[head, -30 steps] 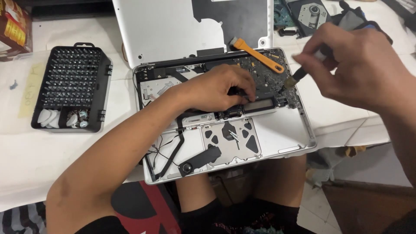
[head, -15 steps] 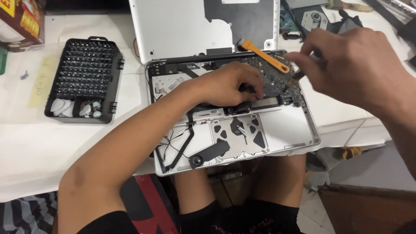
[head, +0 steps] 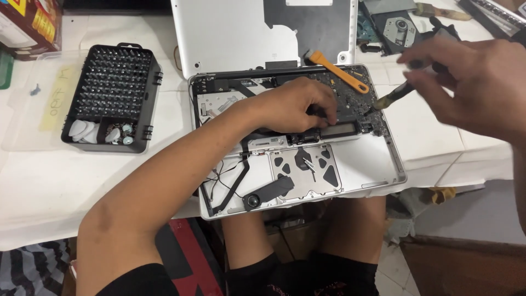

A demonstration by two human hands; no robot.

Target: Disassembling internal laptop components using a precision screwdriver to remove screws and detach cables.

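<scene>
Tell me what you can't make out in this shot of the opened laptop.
- Head view: the left hand covers the circuit board beneath it.
- The right hand is motion-blurred; its grip on the dark tool is unclear.
- The bits in the black case are too small to tell apart.

Likely repair bench: opened laptop [head: 296,148], screwdriver-bit case [head: 112,98].

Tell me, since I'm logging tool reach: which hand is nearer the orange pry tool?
Left. The left hand rests on the board just below-left of the orange pry tool; the right hand hovers farther off to its right, holding a dark tool.
</scene>
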